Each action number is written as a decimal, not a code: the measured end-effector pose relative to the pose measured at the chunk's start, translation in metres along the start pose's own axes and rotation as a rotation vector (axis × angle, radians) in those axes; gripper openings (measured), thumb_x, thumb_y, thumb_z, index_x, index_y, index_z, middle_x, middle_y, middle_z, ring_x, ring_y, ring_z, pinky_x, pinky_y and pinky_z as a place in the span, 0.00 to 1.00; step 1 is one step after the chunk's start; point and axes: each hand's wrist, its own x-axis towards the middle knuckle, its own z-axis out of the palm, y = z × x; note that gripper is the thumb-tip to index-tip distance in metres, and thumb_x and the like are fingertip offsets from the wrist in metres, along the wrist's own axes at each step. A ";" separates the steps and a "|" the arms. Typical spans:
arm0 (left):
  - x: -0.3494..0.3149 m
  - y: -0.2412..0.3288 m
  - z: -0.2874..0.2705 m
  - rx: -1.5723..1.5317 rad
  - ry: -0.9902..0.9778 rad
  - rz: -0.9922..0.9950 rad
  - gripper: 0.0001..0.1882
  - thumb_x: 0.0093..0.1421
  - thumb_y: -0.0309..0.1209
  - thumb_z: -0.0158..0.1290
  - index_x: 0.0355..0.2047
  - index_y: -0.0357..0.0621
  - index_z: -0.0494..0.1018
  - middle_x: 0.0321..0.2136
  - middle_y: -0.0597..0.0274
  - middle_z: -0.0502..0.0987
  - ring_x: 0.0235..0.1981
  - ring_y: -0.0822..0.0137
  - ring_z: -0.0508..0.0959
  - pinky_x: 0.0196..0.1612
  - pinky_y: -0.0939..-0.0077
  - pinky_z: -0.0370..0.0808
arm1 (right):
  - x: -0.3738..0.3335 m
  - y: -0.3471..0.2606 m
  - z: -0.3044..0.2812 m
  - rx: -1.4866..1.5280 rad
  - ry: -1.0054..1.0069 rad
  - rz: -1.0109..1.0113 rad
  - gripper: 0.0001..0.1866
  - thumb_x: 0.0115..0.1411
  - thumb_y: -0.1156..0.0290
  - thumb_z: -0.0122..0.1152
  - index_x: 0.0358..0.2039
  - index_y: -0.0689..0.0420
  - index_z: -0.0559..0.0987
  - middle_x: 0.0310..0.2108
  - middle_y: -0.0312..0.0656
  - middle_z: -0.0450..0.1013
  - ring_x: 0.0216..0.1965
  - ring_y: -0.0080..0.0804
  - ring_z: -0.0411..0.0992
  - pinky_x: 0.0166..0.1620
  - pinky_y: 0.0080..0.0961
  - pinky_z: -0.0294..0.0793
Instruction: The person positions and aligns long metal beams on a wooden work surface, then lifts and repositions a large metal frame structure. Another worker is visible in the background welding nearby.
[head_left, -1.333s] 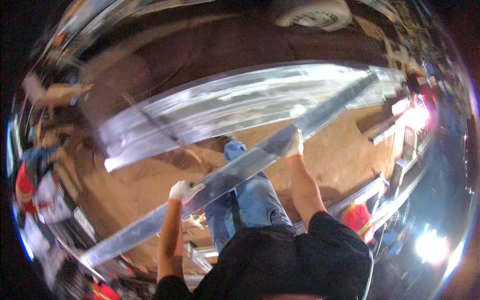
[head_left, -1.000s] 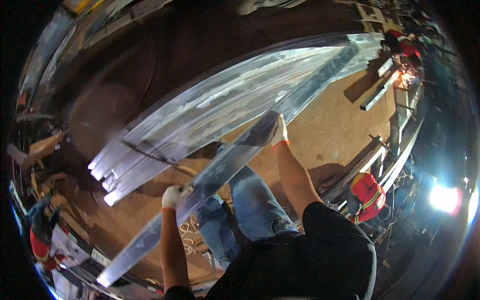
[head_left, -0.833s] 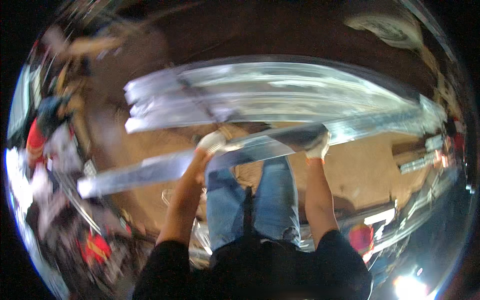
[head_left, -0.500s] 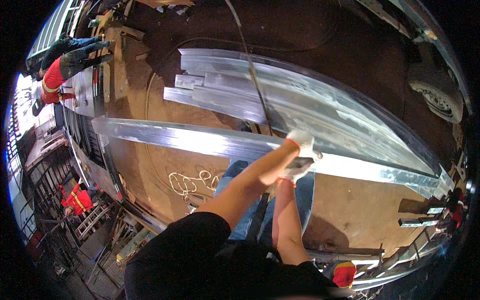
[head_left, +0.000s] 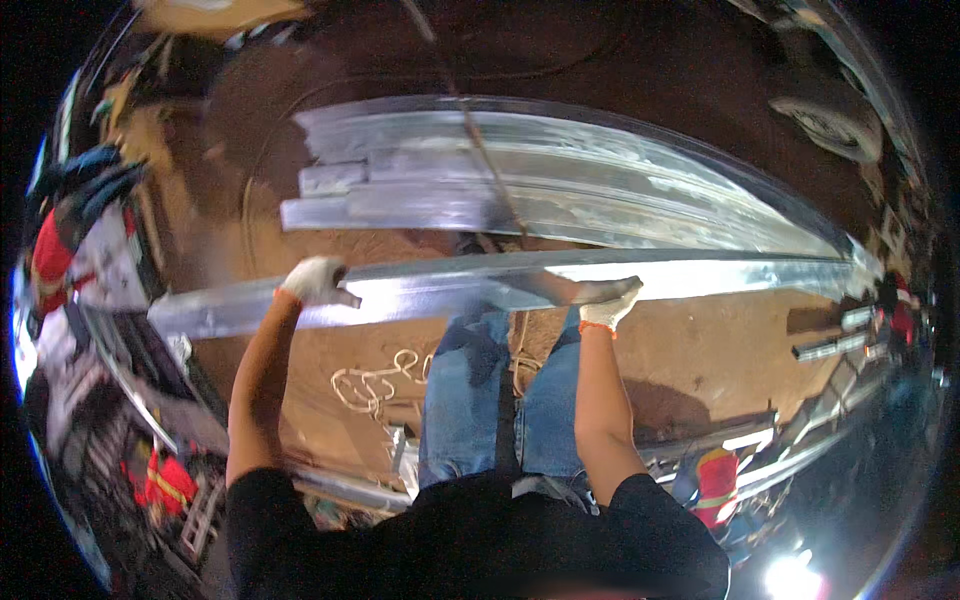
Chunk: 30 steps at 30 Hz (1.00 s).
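Note:
A long, shiny silver metal beam [head_left: 430, 290] runs crosswise in front of my legs. My left hand [head_left: 315, 281], in a white work glove, is at its left part, thumb and fingers spread apart around a gap. My right hand [head_left: 612, 303], gloved in white with a grey palm, grips the beam right of my knees; its fingertips are partly hidden. The bright face of the beam mirrors something skin-coloured beside this hand. Beyond lies a stack of similar silver beams [head_left: 420, 170].
A cable [head_left: 490, 165] crosses over the stack. Pale rope [head_left: 365, 385] lies on the brown ground near my legs. A wheel [head_left: 830, 128] stands far right. People in red vests appear at the left [head_left: 55, 250], lower left [head_left: 165, 485] and lower right [head_left: 715, 485].
My hands were close together at the beam's middle. The left one has moved far left along it, while the right one stays near the middle. The view has turned.

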 end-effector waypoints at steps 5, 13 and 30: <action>0.004 -0.028 0.039 -0.226 0.108 0.206 0.31 0.33 0.55 0.76 0.22 0.42 0.77 0.20 0.49 0.78 0.22 0.53 0.79 0.31 0.58 0.75 | 0.013 0.016 -0.016 -0.027 0.101 -0.192 0.22 0.72 0.55 0.52 0.56 0.59 0.74 0.50 0.38 0.73 0.55 0.34 0.67 0.62 0.30 0.64; -0.034 0.037 -0.031 -0.021 -0.013 0.039 0.32 0.37 0.57 0.74 0.30 0.42 0.83 0.28 0.45 0.83 0.32 0.51 0.85 0.37 0.60 0.79 | -0.033 0.014 0.022 0.038 0.206 -0.118 0.32 0.72 0.44 0.49 0.64 0.57 0.70 0.57 0.37 0.71 0.57 0.33 0.67 0.63 0.31 0.64; 0.065 0.166 -0.002 -0.078 -0.136 0.304 0.44 0.53 0.64 0.63 0.44 0.27 0.79 0.44 0.30 0.81 0.49 0.45 0.82 0.50 0.56 0.77 | -0.191 0.343 0.021 0.251 -0.093 0.017 0.37 0.63 0.64 0.66 0.68 0.62 0.64 0.64 0.49 0.68 0.67 0.45 0.65 0.68 0.43 0.65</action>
